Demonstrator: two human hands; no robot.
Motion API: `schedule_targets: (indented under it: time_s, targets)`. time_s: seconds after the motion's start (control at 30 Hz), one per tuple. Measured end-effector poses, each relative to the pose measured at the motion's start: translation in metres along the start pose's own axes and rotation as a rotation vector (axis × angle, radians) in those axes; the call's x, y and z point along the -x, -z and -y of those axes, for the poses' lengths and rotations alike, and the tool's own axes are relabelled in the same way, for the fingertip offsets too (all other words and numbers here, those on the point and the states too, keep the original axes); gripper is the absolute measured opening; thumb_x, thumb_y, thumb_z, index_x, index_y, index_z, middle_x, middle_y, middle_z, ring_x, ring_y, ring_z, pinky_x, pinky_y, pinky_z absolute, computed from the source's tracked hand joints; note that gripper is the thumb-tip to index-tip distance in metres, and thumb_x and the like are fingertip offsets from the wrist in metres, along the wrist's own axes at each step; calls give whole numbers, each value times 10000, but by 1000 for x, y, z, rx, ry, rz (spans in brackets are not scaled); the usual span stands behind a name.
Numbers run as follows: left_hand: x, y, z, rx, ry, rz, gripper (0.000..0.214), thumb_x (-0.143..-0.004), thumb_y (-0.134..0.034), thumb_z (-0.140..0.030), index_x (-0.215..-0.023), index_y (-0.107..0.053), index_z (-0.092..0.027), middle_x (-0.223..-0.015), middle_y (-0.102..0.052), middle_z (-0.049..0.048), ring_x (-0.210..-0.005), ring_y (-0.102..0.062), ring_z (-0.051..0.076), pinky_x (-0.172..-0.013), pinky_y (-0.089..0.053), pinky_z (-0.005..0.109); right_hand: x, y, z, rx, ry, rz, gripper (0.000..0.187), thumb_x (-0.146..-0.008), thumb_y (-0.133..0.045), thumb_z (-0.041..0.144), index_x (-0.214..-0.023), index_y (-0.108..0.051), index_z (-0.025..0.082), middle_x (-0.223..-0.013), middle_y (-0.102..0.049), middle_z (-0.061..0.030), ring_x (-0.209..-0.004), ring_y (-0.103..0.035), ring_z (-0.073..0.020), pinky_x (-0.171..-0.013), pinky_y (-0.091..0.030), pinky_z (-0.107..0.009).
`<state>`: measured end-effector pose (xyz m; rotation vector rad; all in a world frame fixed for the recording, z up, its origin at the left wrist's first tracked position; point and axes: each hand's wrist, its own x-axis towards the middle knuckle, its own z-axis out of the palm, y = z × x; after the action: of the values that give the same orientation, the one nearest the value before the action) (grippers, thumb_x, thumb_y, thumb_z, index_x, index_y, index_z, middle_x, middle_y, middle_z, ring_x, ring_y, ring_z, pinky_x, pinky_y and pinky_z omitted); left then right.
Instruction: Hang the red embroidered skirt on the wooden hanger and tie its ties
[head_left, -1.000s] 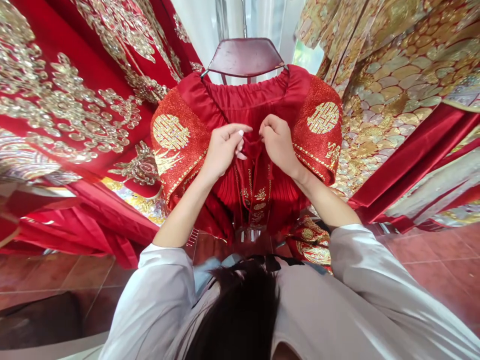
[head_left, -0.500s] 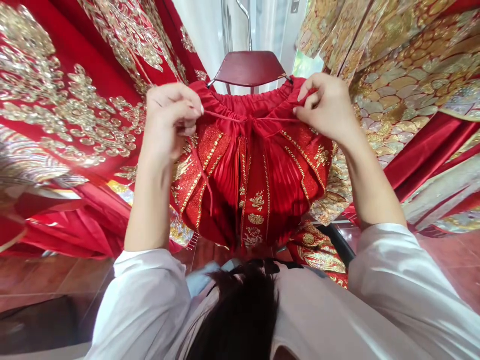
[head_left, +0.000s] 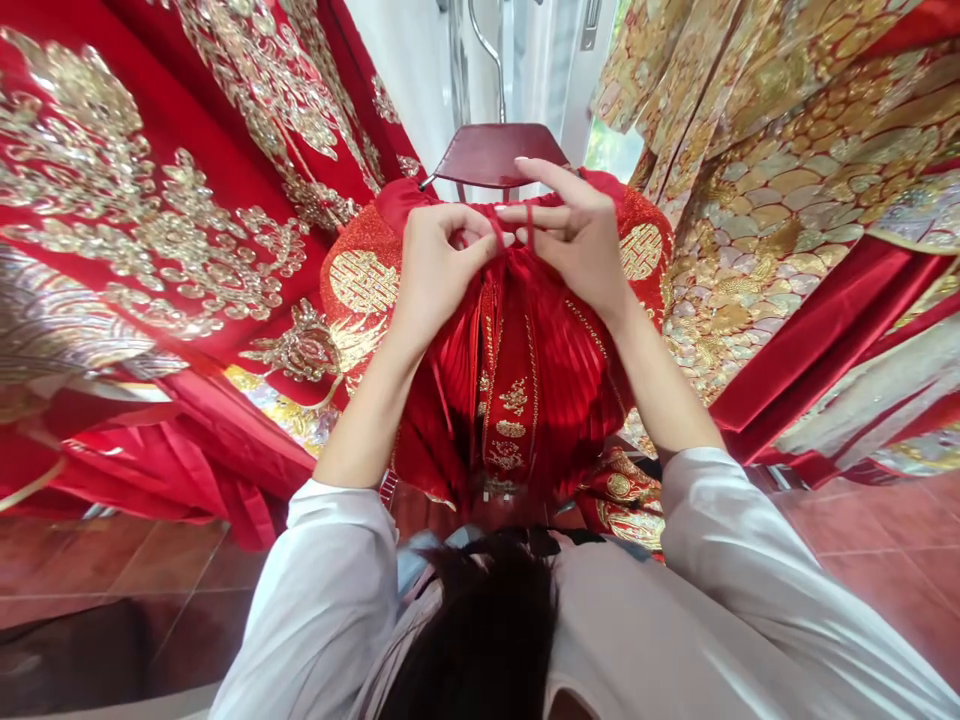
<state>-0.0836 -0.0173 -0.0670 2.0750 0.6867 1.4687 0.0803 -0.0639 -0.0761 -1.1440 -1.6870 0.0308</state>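
Observation:
A red pleated skirt (head_left: 517,380) with gold embroidery hangs from a dark red hanger (head_left: 491,152) in front of me. My left hand (head_left: 435,265) and my right hand (head_left: 581,230) meet at the skirt's waistband. Both pinch a thin red drawstring (head_left: 501,232) at the middle of the waist. The string loops over the fingers of my right hand, whose upper fingers stretch out above the pinch. My sleeves are white and pushed up the forearms.
Red garments with heavy gold embroidery (head_left: 150,220) hang at the left. Gold scale-patterned robes with red trim (head_left: 795,200) hang at the right. A reddish tiled floor (head_left: 862,520) lies below. A window (head_left: 525,60) shows behind the hanger.
My hands were spread wide, pulling the drawstring taut at the waistband's two ends. They have come together at the middle of the waist and now work the string between the fingers.

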Motion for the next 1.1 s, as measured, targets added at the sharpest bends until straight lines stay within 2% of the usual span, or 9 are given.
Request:
schedule_targets:
  time_s: [0.07,0.17,0.3,0.43,0.6,0.73,0.9,1.0,1.1]
  targets:
    - [4,-5,-3,79,36,32,214,-750,-726,-222,-610,-578,-158,-583,-502,-20,-554,-454,99,-555,-339,236,6,-7,6,96,75,12,416,-888,-556,233,-1300,-506,266,-1141,-656,-37,-867,-655,-139,-735,-516,-226]
    - [9,-7,-2,108,62,14,206,-730,-724,-209,-613,-561,-161,-595,-493,-11,-598,-502,120,-560,-369,229,14,-16,12,187,114,34,454,-927,-499,228,-1373,-436,286,-1191,-630,-11,-933,-649,-141,-836,-494,-223]
    - [10,-7,6,38,44,11,209,-713,-726,-208,-621,-542,-169,-608,-491,0,-650,-528,147,-622,-423,243,14,-21,10,275,86,57,434,-975,-388,279,-1409,-404,265,-1049,-656,-29,-932,-646,-151,-882,-468,-234]
    - [14,-5,10,-98,-13,67,225,-725,-716,-246,-643,-516,-185,-716,-523,33,-751,-548,187,-727,-456,302,11,-19,6,230,76,82,453,-955,-437,326,-1405,-405,282,-985,-660,-10,-964,-634,-150,-882,-461,-211]
    - [19,-1,4,-234,-126,143,152,-792,-644,-269,-721,-530,-196,-960,-546,79,-922,-548,232,-811,-454,355,12,-21,8,250,53,65,445,-901,-501,286,-1345,-470,281,-952,-662,-5,-878,-626,-147,-840,-482,-227]
    - [21,10,3,-347,-151,69,158,-770,-646,-214,-700,-504,-213,-944,-554,85,-1002,-539,268,-859,-440,371,10,-20,3,362,11,-17,374,-890,-495,281,-1256,-530,216,-937,-631,-60,-966,-602,-209,-860,-481,-297]
    - [22,18,15,-230,-64,-93,176,-747,-669,-180,-715,-498,-211,-842,-572,52,-878,-575,212,-748,-445,314,7,-9,-10,475,5,-97,214,-907,-456,315,-950,-619,182,-974,-607,-115,-1014,-573,-261,-812,-490,-346]
    - [20,14,21,-16,50,-85,150,-775,-668,-207,-770,-518,-198,-721,-570,10,-709,-573,140,-609,-420,257,8,-8,-18,322,-30,-91,227,-916,-451,333,-843,-609,186,-886,-610,-83,-863,-606,-203,-710,-501,-299]
    - [15,11,23,138,126,-27,153,-795,-669,-263,-807,-529,-203,-683,-577,-7,-590,-540,107,-505,-392,238,7,-10,-23,65,-114,-37,233,-932,-431,325,-857,-604,188,-714,-583,-28,-609,-562,-127,-548,-457,-240]
